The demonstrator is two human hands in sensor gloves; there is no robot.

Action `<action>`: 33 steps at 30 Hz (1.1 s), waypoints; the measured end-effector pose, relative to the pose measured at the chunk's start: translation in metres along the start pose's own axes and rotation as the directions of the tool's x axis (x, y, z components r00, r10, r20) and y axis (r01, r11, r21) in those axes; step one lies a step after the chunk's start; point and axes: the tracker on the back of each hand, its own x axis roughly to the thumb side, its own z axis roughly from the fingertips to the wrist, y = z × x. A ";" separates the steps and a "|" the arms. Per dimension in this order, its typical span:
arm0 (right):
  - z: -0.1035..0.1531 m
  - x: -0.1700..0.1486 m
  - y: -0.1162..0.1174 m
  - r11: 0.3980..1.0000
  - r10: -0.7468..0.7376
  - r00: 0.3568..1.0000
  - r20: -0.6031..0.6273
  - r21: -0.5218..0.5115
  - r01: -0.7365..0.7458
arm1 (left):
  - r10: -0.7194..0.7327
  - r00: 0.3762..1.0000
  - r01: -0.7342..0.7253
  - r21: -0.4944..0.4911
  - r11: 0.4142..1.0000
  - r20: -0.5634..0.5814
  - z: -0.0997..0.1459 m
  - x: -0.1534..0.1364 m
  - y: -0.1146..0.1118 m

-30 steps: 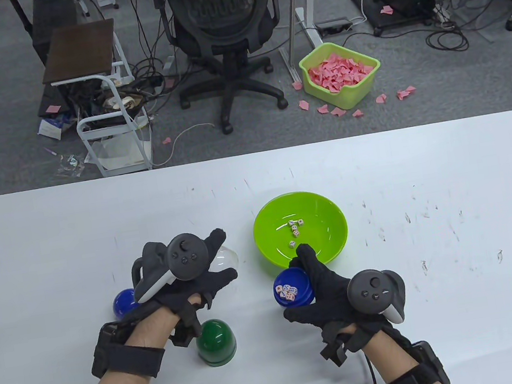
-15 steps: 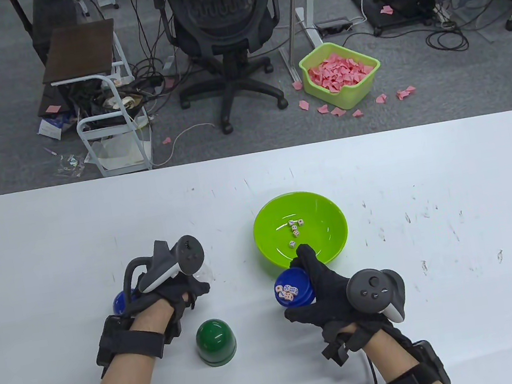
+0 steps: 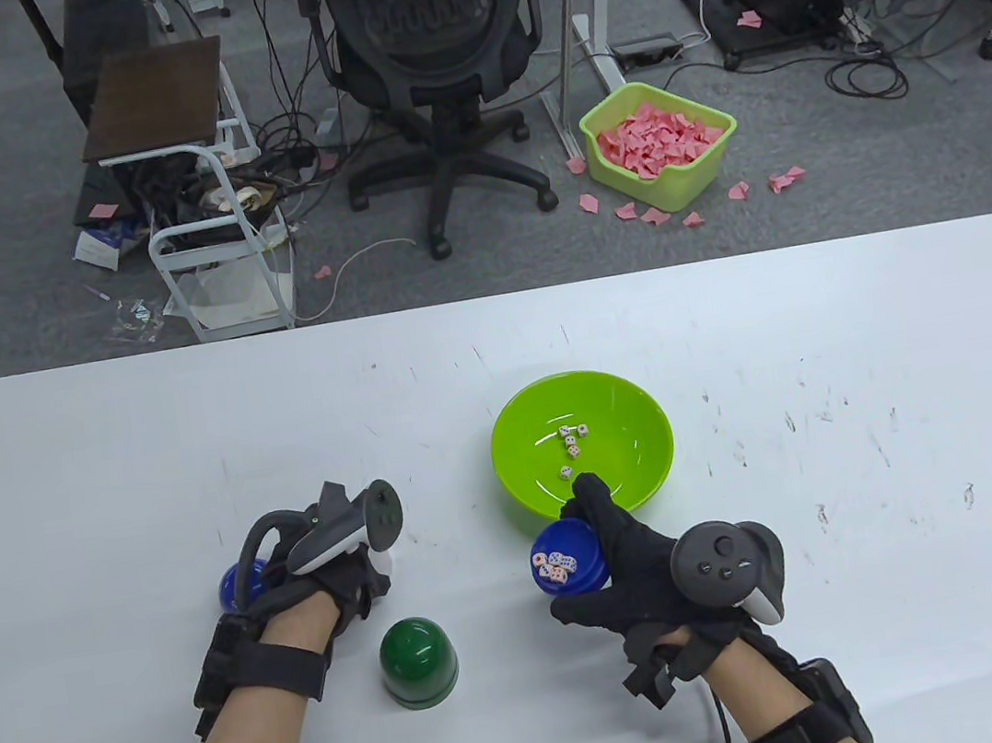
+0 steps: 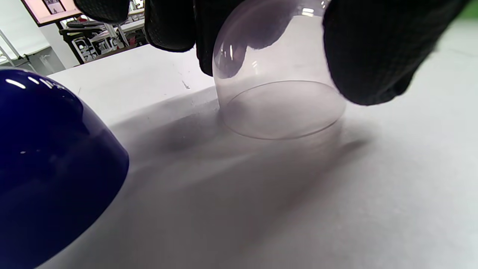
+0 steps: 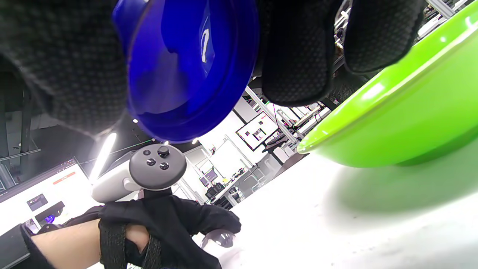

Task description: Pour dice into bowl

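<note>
My right hand (image 3: 620, 548) holds a blue dish (image 3: 569, 558) with several dice (image 3: 555, 565) in it, just off the near rim of the green bowl (image 3: 632, 472). The bowl holds several dice (image 3: 570, 444). The dish's underside fills the right wrist view (image 5: 186, 71), lifted off the table beside the bowl (image 5: 403, 123). My left hand (image 3: 349, 570) grips a clear dome cup (image 4: 276, 93) mouth-down, at or just above the table.
A dark blue dome cup (image 3: 235, 587) sits left of my left hand, close in the left wrist view (image 4: 48, 164). A green dome cup (image 3: 418, 660) stands mouth-down between my forearms. The table's far edge (image 3: 485, 299) borders the floor.
My left hand has moved back and down toward the table with the clear dome cup, turning over. My right hand and the blue dish have stayed in place.
</note>
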 end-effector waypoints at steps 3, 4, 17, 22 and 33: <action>0.000 0.000 -0.001 1.000 -0.002 1.000 -0.002 -0.003 0.002 | 0.010 1.000 -0.010 -0.014 1.000 -0.001 0.000 -0.001 0.000; 0.000 0.000 -0.001 1.000 -0.003 1.000 -0.002 -0.004 0.003 | 0.020 1.000 -0.020 -0.016 1.000 0.000 0.001 -0.001 0.002; 0.001 -0.005 -0.006 1.000 0.006 1.000 -0.020 -0.027 -0.007 | 0.309 0.920 -0.365 0.240 0.900 0.241 0.064 -0.002 0.043; 0.001 -0.006 -0.008 0.999 0.005 0.999 -0.034 -0.043 -0.006 | 0.378 0.859 -0.477 0.271 0.836 0.345 0.087 0.011 0.035; 0.001 -0.022 -0.026 0.989 -0.058 0.987 -0.149 -0.142 0.036 | 0.442 0.776 -0.590 0.271 0.761 0.450 0.104 0.019 0.022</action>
